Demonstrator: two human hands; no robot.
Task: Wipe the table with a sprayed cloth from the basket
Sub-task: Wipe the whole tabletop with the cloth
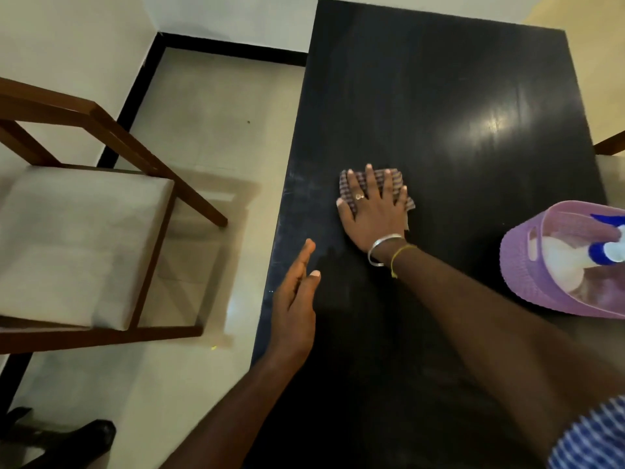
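A dark checked cloth (348, 179) lies flat on the black table (439, 96), left of its middle. My right hand (373, 211) presses down on the cloth with fingers spread, covering most of it. My left hand (294, 306) hovers near the table's left edge, fingers straight and together, holding nothing. At the right edge of the table stands a purple basket (521, 265) with a white spray bottle with a blue nozzle (575, 258) lying inside.
A wooden chair with a pale seat (81, 238) stands on the tiled floor to the left of the table. Another chair's arm (608, 147) shows at the right edge. A dark shoe (88, 438) is at the bottom left.
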